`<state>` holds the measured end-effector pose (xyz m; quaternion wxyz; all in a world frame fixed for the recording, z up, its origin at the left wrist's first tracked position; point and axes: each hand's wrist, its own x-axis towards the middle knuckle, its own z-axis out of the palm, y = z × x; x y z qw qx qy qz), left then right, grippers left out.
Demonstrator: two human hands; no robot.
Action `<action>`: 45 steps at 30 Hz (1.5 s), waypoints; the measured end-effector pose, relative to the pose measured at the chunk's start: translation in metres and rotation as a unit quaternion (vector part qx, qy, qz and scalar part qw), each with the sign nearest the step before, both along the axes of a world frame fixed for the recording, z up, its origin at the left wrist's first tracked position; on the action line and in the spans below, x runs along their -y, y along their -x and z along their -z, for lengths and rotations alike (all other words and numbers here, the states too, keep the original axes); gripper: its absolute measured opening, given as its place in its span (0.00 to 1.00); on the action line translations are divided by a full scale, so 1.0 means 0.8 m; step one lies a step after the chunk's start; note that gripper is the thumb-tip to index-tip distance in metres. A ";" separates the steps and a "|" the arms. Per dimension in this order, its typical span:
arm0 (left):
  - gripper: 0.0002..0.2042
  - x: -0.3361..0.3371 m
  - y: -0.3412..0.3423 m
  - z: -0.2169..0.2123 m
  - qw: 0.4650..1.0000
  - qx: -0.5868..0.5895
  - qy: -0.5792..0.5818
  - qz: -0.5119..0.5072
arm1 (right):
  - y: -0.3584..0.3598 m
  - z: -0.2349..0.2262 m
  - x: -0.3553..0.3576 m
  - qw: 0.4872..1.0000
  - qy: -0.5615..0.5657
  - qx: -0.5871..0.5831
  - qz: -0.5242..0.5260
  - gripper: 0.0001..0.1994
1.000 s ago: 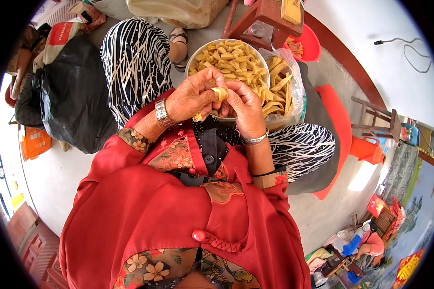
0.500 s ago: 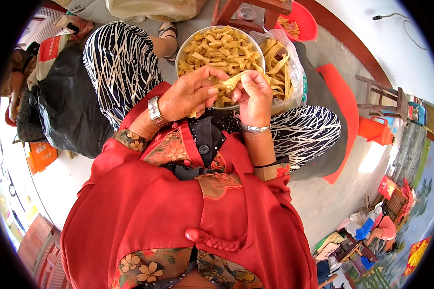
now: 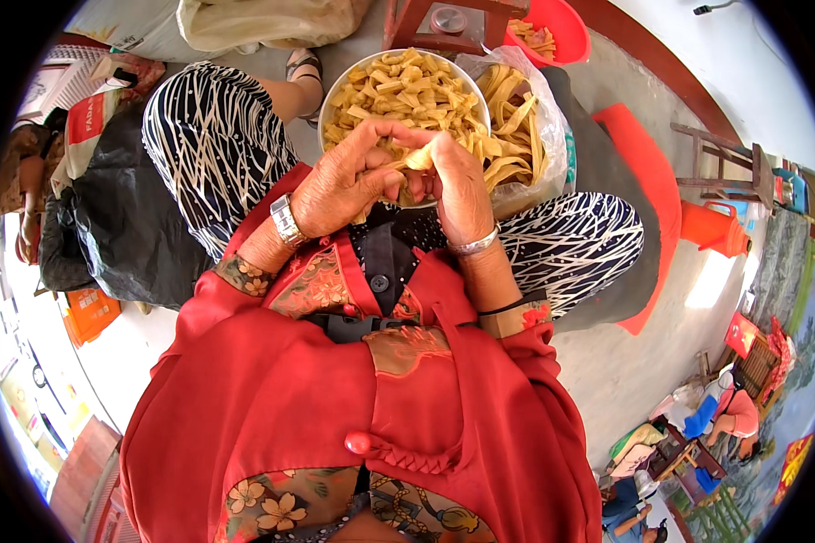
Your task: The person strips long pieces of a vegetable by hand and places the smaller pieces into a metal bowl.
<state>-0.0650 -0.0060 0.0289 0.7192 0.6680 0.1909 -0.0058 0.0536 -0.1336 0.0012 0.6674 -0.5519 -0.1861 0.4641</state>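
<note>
- Pale yellow, a flat strip of dough (image 3: 418,159) sits pinched between both hands just over the near rim of the round metal bowl (image 3: 335,93).
- The left hand (image 3: 349,181), with a silver watch at its wrist, has its fingers closed on the strip's left end; the right hand (image 3: 462,185), with a silver bangle, clasps the right end, thumb and fingertips pressed in.
- Compared with a second ago, both hands sit slightly further from the bowl's middle, toward its near edge, and the strip shows more plainly between them, so the piece looks still in the middle of being shaped, not yet dropped.
- The bowl is heaped with short folded yellow pieces (image 3: 398,86); just beside its right edge a clear plastic bag (image 3: 539,118) holds long uncut yellow ribbons (image 3: 507,109).
- Beyond the bowl stands a red plastic basin (image 3: 570,32); left of the person's knee lies a black plastic sack (image 3: 127,217).
</note>
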 end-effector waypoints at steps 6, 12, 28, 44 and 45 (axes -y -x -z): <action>0.13 -0.008 -0.004 0.002 0.978 0.020 0.192 -0.074 | -0.004 -0.012 -0.005 0.996 0.000 -0.001 0.085 0.20; 0.06 -0.013 -0.008 0.015 0.976 0.032 0.189 -0.102 | -0.005 -0.012 -0.008 0.997 -0.003 -0.048 0.061 0.20; 0.04 -0.020 -0.019 0.002 0.980 0.054 0.137 -0.132 | -0.015 -0.027 -0.004 0.964 -0.003 -0.227 0.139 0.05; 0.04 -0.145 -0.225 -0.084 0.986 0.113 -0.066 -0.108 | -0.223 -0.090 -0.128 0.972 0.000 0.200 0.119 0.13; 0.04 -0.157 -0.239 -0.085 0.982 0.120 -0.093 -0.108 | -0.236 -0.097 -0.139 0.966 0.000 0.226 0.126 0.12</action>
